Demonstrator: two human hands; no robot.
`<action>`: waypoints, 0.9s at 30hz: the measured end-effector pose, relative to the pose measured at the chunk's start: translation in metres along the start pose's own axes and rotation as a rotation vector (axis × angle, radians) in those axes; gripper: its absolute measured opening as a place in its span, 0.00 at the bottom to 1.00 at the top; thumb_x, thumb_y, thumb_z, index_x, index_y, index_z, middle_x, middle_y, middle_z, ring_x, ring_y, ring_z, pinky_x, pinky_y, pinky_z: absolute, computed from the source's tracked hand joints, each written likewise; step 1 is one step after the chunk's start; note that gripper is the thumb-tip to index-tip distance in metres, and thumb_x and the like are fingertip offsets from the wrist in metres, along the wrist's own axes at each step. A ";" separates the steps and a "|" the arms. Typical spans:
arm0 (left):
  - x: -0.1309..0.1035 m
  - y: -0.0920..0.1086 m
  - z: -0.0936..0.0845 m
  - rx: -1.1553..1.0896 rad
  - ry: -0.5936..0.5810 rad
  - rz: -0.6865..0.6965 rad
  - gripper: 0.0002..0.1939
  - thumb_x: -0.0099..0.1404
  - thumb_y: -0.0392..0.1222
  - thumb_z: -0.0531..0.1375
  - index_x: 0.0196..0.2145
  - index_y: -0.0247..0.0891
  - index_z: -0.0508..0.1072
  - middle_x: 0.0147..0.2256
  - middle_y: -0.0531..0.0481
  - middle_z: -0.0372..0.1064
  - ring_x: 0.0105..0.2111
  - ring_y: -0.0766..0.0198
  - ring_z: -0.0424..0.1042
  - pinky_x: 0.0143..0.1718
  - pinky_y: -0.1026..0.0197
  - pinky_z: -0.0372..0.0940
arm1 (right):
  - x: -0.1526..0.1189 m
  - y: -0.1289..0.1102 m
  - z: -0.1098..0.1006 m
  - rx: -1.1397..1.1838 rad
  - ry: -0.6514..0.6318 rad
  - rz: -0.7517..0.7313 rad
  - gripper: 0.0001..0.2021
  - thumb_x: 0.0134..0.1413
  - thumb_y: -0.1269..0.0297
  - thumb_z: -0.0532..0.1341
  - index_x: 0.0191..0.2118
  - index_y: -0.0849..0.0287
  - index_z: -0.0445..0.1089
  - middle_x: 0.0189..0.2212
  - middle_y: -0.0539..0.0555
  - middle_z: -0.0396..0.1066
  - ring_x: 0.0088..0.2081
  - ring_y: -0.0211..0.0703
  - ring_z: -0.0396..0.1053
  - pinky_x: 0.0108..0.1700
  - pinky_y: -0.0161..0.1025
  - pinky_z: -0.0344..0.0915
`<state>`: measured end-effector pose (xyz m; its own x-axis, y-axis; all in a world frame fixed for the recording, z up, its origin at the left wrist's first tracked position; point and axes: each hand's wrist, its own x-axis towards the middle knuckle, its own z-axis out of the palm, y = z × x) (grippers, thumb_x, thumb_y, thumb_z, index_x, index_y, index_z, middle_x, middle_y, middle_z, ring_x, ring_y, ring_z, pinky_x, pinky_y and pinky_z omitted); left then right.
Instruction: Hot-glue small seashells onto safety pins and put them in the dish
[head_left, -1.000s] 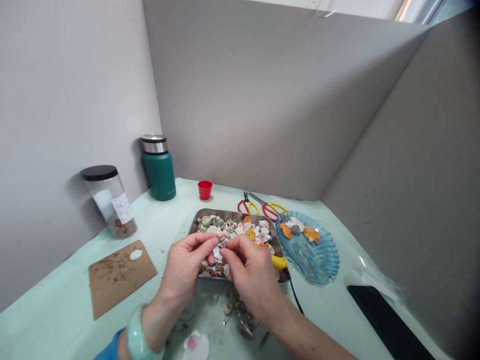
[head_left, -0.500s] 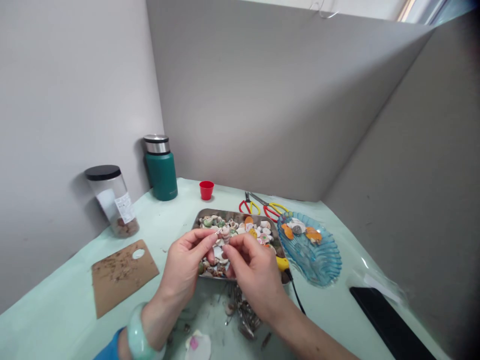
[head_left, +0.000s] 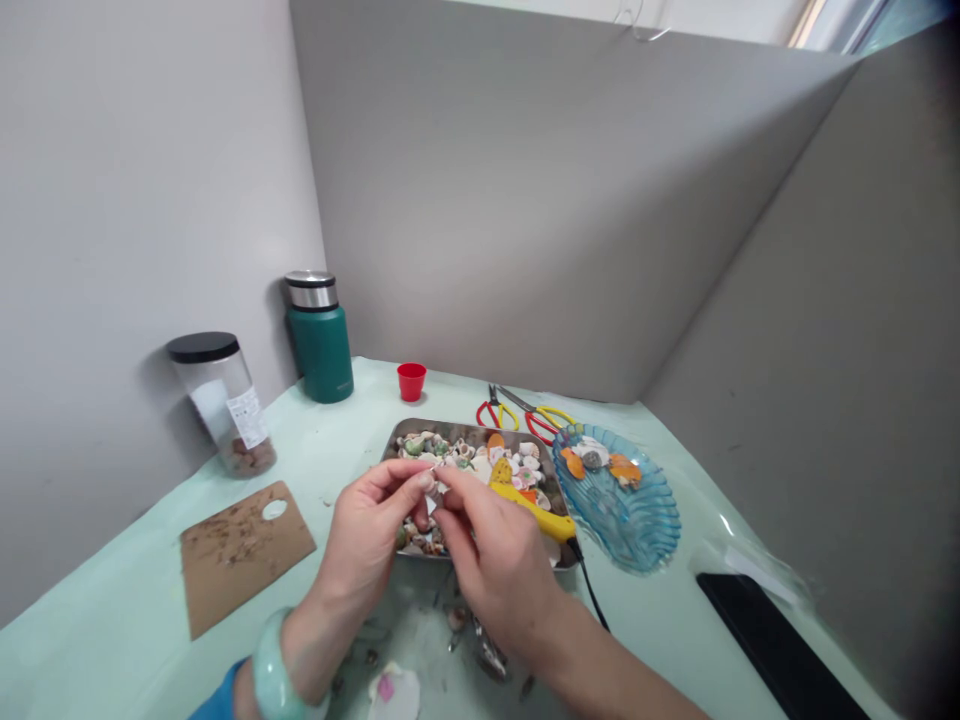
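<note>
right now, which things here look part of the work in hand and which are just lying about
Likely part of the job:
small piece, mostly hidden, between left hand and right hand
shells in the metal tray
yellow corded tool

Seemingly just lying about:
green flask
red cup
dark slab, identity unclear

Head-worn view, forward and down
</note>
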<state>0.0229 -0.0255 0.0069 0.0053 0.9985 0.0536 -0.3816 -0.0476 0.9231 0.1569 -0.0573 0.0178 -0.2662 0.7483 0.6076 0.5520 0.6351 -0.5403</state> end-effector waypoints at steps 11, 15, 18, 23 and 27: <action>-0.001 0.002 0.001 0.013 0.045 0.016 0.09 0.47 0.40 0.67 0.28 0.34 0.77 0.19 0.54 0.68 0.17 0.74 0.60 0.19 0.71 0.57 | -0.004 0.002 0.009 -0.007 0.027 -0.045 0.21 0.57 0.75 0.52 0.57 0.67 0.58 0.42 0.61 0.71 0.41 0.43 0.70 0.43 0.39 0.67; -0.001 0.002 0.000 0.009 0.040 0.011 0.09 0.47 0.40 0.67 0.28 0.33 0.77 0.18 0.54 0.67 0.17 0.73 0.60 0.19 0.71 0.57 | -0.003 -0.002 0.006 0.065 0.028 0.020 0.21 0.56 0.75 0.53 0.57 0.62 0.59 0.43 0.58 0.72 0.42 0.42 0.70 0.44 0.39 0.67; -0.001 0.002 0.000 0.008 0.012 0.004 0.09 0.49 0.40 0.66 0.30 0.34 0.78 0.16 0.54 0.66 0.18 0.72 0.60 0.19 0.70 0.58 | -0.002 -0.003 0.003 0.080 0.028 0.038 0.21 0.56 0.75 0.52 0.56 0.59 0.60 0.43 0.57 0.72 0.43 0.42 0.70 0.44 0.38 0.67; -0.001 0.002 0.001 0.017 0.031 0.029 0.09 0.49 0.40 0.66 0.29 0.34 0.77 0.18 0.54 0.67 0.18 0.72 0.60 0.20 0.70 0.59 | -0.003 -0.001 0.005 0.055 0.018 0.009 0.21 0.57 0.74 0.51 0.57 0.61 0.59 0.41 0.59 0.71 0.42 0.43 0.69 0.44 0.40 0.67; 0.000 0.002 0.002 0.028 0.046 0.037 0.09 0.48 0.40 0.66 0.29 0.34 0.77 0.18 0.54 0.67 0.18 0.72 0.60 0.20 0.70 0.58 | -0.003 -0.001 0.005 0.062 0.043 -0.014 0.21 0.57 0.74 0.51 0.56 0.59 0.58 0.43 0.58 0.71 0.43 0.42 0.69 0.45 0.40 0.66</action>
<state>0.0235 -0.0259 0.0093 -0.0513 0.9962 0.0705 -0.3548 -0.0841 0.9311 0.1533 -0.0592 0.0129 -0.2384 0.7314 0.6389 0.4980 0.6569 -0.5661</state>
